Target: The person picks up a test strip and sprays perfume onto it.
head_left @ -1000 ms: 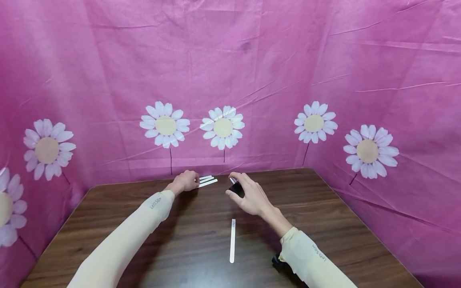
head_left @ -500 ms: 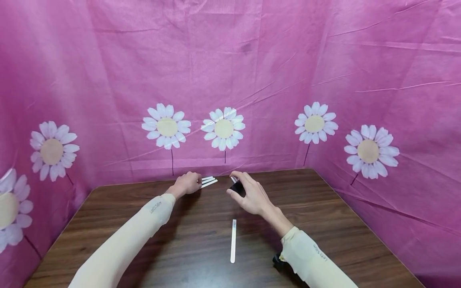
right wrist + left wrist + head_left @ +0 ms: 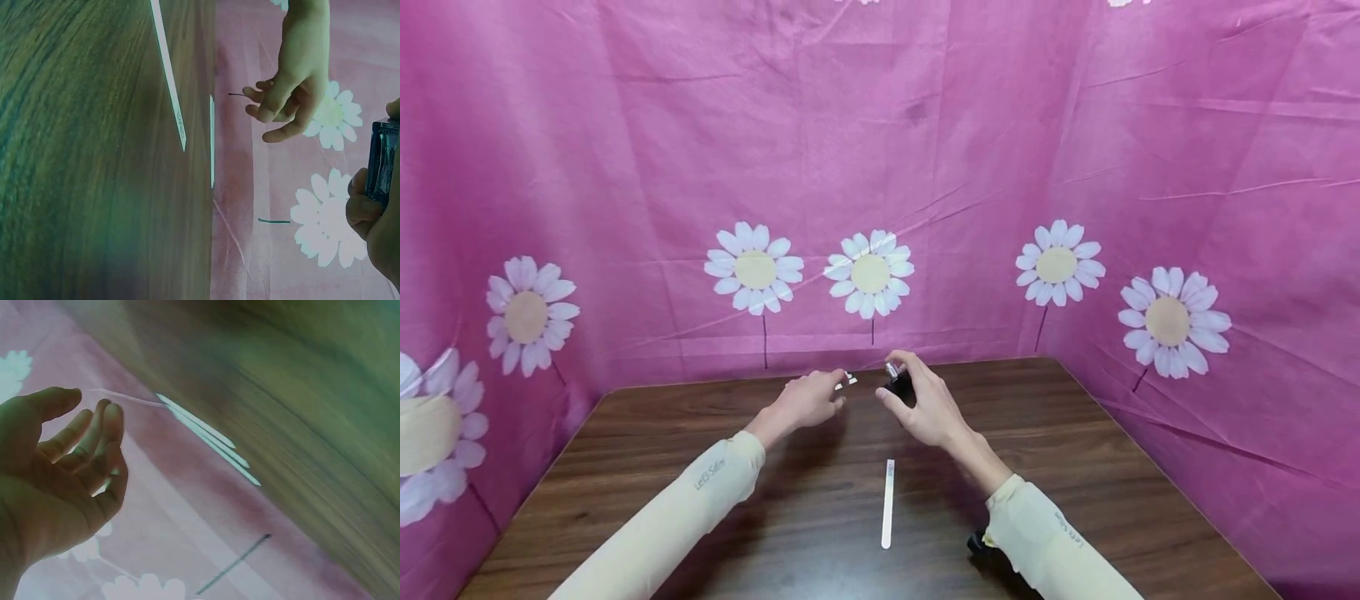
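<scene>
My right hand (image 3: 931,408) grips a dark glass perfume bottle (image 3: 901,388) with a silver spray top, held above the far part of the table. In the right wrist view the bottle (image 3: 381,161) shows at the right edge, fingers round it. To its left, my left hand (image 3: 805,402) hovers with loosely bent fingers and nothing in them. Beyond that hand lie several white paper test strips (image 3: 206,439), fanned at the table's far edge and partly hidden in the head view. One single printed strip (image 3: 887,504) lies nearer, in the table's middle.
A small black object (image 3: 977,543) sits on the wooden table (image 3: 820,533), partly behind the right sleeve. Pink cloth (image 3: 880,150) printed with daisies hangs behind the table and along both sides.
My left hand has drawn away from the fanned strips, its fingers loosening and moving slightly right. The right hand with the perfume bottle has barely moved. The head view has shifted slightly.
</scene>
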{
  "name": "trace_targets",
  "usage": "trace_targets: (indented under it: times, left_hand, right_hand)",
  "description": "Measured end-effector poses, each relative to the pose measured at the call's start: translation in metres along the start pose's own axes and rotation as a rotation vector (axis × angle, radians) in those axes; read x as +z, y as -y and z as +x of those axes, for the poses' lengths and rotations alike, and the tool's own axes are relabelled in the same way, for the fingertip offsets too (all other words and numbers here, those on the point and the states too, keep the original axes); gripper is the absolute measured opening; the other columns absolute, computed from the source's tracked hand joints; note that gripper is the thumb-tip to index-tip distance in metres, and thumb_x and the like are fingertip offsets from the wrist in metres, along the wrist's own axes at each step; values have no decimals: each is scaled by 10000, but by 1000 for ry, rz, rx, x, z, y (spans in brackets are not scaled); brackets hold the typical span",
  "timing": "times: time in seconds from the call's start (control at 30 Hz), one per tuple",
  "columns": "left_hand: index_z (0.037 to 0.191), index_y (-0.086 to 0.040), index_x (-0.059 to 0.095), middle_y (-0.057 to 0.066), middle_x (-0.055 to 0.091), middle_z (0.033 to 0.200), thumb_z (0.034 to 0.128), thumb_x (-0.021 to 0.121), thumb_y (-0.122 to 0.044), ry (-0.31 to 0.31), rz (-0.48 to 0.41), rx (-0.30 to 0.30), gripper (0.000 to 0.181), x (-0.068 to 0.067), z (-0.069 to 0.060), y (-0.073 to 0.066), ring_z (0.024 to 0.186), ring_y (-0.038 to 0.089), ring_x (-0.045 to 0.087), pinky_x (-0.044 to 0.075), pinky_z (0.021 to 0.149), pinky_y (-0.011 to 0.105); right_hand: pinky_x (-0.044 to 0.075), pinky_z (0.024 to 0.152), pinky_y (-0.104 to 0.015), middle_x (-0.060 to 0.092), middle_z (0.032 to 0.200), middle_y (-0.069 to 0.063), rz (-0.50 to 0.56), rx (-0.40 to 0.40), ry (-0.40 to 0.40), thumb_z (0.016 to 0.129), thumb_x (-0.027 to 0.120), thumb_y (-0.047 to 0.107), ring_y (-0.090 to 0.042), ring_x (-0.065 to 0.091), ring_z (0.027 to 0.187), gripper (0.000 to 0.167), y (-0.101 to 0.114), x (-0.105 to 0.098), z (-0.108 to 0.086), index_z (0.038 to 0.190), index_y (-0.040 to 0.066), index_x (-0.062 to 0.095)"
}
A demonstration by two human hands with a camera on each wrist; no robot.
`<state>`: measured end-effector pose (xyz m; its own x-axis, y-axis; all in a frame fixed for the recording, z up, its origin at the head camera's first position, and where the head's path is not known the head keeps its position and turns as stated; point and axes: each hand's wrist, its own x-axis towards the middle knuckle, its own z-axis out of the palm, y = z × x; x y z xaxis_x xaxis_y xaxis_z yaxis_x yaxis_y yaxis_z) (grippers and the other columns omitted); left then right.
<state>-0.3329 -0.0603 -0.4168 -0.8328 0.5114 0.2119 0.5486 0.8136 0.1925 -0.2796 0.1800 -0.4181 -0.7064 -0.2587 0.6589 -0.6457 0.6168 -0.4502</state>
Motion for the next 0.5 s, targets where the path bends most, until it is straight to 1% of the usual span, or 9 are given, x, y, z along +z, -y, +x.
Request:
trace_targets:
  times: [0.07, 0.17, 0.27, 0.37, 0.43, 0.5]
  left_hand:
    - [1268, -100, 590, 89, 699, 1032, 921, 730, -237, 41, -24, 1, 398, 0, -8, -10, 953, 291, 680, 543, 789, 494]
    - [1399, -64, 516, 147, 673, 1226, 933, 723, -298, 155, -65, -12, 561, 0, -21, -26, 1114, 324, 647, 508, 916, 492]
    - [1494, -100, 450, 150, 632, 1325, 943, 710, -354, 267, -100, -34, 660, -2, -33, -41, 1177, 335, 614, 486, 946, 523]
    - [1518, -160, 431, 129, 625, 1340, 945, 701, -397, 323, -92, -37, 677, -3, -41, -53, 1187, 330, 606, 491, 922, 546]
    - [1478, -161, 467, 110, 645, 1296, 939, 706, -403, 338, -68, -27, 637, -4, -45, -58, 1159, 321, 619, 502, 897, 542]
    - [1406, -143, 521, 92, 668, 1224, 933, 711, -403, 336, -34, -14, 572, -5, -49, -62, 1108, 316, 640, 514, 866, 531]
  right_hand:
    - [500, 820, -438, 612, 1193, 6, -6, 4, -3, 922, 676, 481, -192, 611, 1014, 544, 1, -1, 0, 1384, 273, 479]
    - [499, 816, -437, 614, 1206, 7, -15, 12, 0, 922, 676, 483, -194, 612, 1013, 540, 0, -1, 0, 1385, 291, 475]
    - [501, 814, -436, 612, 1221, 5, -16, 11, 7, 924, 676, 482, -197, 613, 1017, 544, 0, -1, -1, 1388, 283, 474]
    - [502, 822, -440, 609, 1227, 5, -16, 7, 10, 926, 676, 479, -199, 613, 1033, 544, 1, 0, -1, 1388, 274, 475]
    - [500, 836, -447, 610, 1226, 3, -9, 6, 6, 924, 681, 471, -202, 613, 1049, 538, 2, 1, -1, 1383, 269, 483]
    - [498, 845, -449, 612, 1222, 5, -3, 7, 4, 921, 686, 464, -200, 612, 1054, 536, 4, 2, -2, 1380, 267, 488]
